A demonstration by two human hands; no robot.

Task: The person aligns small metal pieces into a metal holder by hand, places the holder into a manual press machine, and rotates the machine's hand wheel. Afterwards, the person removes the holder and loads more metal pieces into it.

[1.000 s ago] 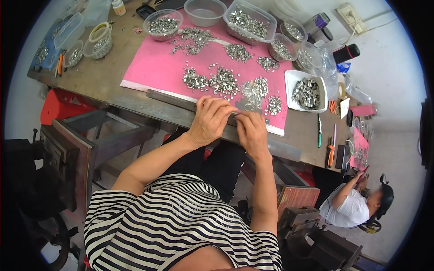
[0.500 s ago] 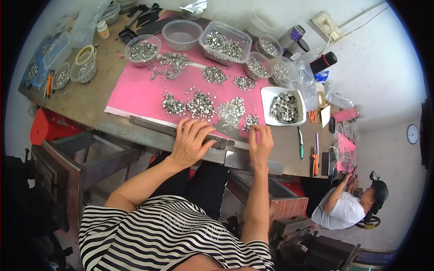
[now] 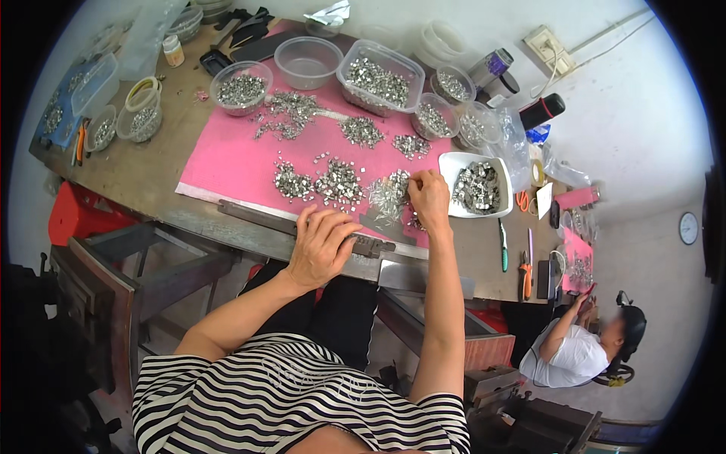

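My left hand lies over a long dark metal strip at the near table edge. Its fingers curve round the strip and its thumb points right, beside a short notched section. Over the right side of a pile of thin silver pieces is my right hand, fingertips pinched together. Whatever they hold is too small to make out. Left of that pile lie two heaps of small metal pieces, a larger one and a smaller one. Another small heap is partly hidden under my right hand.
A pink mat covers the middle of the table. Behind stand a clear tub of metal parts and an uncovered round tub. To the right are a white bowl, a green-handled tool and orange pliers. A person sits far right.
My right hand has moved up and away from the strip to the pile of thin silver pieces, its fingers now pinched. My left hand stays on the strip, its fingers slightly closer together.
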